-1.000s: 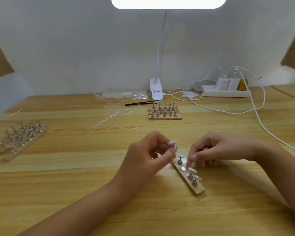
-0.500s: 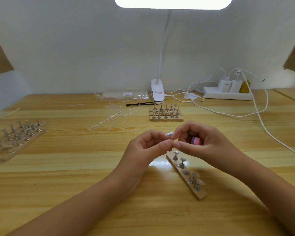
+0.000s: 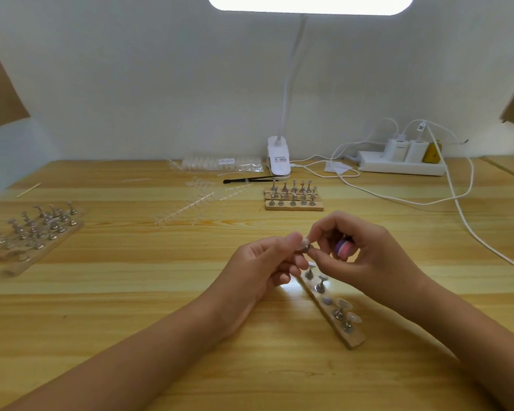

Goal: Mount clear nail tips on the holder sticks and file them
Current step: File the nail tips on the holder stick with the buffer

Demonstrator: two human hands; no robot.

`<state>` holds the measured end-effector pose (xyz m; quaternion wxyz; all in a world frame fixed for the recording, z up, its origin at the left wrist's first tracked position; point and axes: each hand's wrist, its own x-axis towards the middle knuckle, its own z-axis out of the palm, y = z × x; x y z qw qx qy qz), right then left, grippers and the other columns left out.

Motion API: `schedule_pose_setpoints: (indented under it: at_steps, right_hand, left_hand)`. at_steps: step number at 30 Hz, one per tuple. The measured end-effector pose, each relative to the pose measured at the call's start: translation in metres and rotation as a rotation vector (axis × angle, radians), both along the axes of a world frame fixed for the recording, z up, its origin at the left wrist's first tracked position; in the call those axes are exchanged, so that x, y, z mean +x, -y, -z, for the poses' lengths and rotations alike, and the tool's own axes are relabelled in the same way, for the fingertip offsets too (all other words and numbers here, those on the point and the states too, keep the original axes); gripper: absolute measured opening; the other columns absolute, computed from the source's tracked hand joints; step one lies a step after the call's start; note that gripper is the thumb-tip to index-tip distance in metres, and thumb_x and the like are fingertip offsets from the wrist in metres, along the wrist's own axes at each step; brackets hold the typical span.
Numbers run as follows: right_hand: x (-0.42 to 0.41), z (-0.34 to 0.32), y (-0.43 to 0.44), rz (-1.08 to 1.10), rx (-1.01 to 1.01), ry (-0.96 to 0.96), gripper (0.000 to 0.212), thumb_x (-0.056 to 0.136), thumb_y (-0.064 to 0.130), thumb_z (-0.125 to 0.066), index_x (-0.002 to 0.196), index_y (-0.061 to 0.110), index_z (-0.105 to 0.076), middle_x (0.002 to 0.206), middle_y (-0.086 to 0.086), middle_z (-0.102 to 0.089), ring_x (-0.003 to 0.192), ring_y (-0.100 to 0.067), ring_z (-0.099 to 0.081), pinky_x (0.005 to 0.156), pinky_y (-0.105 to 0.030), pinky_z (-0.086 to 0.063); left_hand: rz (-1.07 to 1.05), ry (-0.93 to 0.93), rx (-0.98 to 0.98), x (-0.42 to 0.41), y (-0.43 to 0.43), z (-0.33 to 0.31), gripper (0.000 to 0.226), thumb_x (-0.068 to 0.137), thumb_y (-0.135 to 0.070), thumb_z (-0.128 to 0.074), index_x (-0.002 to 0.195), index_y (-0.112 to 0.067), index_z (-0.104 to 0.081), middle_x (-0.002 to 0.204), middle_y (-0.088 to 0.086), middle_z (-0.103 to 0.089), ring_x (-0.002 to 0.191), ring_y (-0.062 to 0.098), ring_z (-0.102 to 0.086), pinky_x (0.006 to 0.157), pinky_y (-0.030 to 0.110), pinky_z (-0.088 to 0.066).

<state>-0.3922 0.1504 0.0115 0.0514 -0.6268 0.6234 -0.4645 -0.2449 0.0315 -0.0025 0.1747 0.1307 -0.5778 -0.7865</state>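
Observation:
My left hand (image 3: 264, 262) pinches a small metal holder stick (image 3: 304, 247) with a clear nail tip on top, lifted above the table. My right hand (image 3: 365, 250) pinches the same stick from the right with thumb and forefinger, and a pink and purple file block (image 3: 345, 247) is tucked in its curled fingers. Below the hands a wooden base strip (image 3: 330, 310) lies slanted on the table. It carries several metal sticks; two at its near end bear clear tips (image 3: 353, 317), and one spot in the middle stands bare.
Another wooden base with several sticks (image 3: 293, 197) sits behind the hands. Clear tip strips (image 3: 196, 207) lie to its left, with a black tool (image 3: 250, 180). A tray of sticks (image 3: 33, 229) is at far left. Lamp clamp (image 3: 278, 157), power strip (image 3: 401, 164) and cables (image 3: 469, 229) are at the back right.
My right hand rose from the base strip to meet my left hand and now pinches the stick held there. Both hands shifted slightly up and right.

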Motion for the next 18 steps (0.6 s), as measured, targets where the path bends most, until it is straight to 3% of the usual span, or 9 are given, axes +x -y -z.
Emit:
schedule_pose_setpoints:
  at_steps: [4,13,15,18]
  right_hand:
    - [0.001,0.001,-0.001,0.014,-0.006,-0.041,0.03,0.08,-0.002,-0.075,0.09,0.024,-0.065,0.072,0.003,-0.059,0.064,-0.017,-0.052,0.06,-0.014,-0.043]
    - [0.002,0.001,0.0,0.019,-0.017,0.025,0.023,0.084,0.006,-0.074,0.096,0.022,-0.063,0.073,0.007,-0.057,0.065,-0.005,-0.052,0.064,-0.012,-0.043]
    - [0.003,-0.002,0.003,0.003,0.005,0.231,0.023,0.083,0.008,-0.067,0.102,0.019,-0.059,0.077,0.009,-0.058,0.069,-0.006,-0.052,0.068,-0.017,-0.046]
    - [-0.004,-0.011,0.008,-0.081,-0.004,0.917,0.029,0.065,0.003,-0.047,0.091,0.012,-0.055,0.079,0.0,-0.062,0.072,-0.013,-0.052,0.069,-0.026,-0.047]
  left_hand:
    - [0.033,-0.001,-0.04,0.0,0.002,0.001,0.024,0.077,-0.046,-0.073,0.085,-0.024,-0.078,0.078,-0.005,-0.064,0.07,0.004,-0.057,0.066,0.014,-0.048]
    - [0.06,-0.024,-0.015,-0.001,0.006,0.005,0.022,0.078,-0.038,-0.075,0.092,-0.021,-0.078,0.076,-0.007,-0.065,0.07,0.003,-0.058,0.071,0.015,-0.05]
    - [0.035,-0.014,-0.003,-0.001,0.007,0.006,0.023,0.081,-0.034,-0.074,0.094,-0.016,-0.077,0.075,-0.008,-0.065,0.069,0.003,-0.057,0.07,0.014,-0.05]
    - [0.001,0.015,-0.012,-0.001,0.007,0.006,0.022,0.079,-0.034,-0.073,0.091,-0.016,-0.077,0.074,-0.01,-0.065,0.068,0.002,-0.057,0.07,0.015,-0.05]
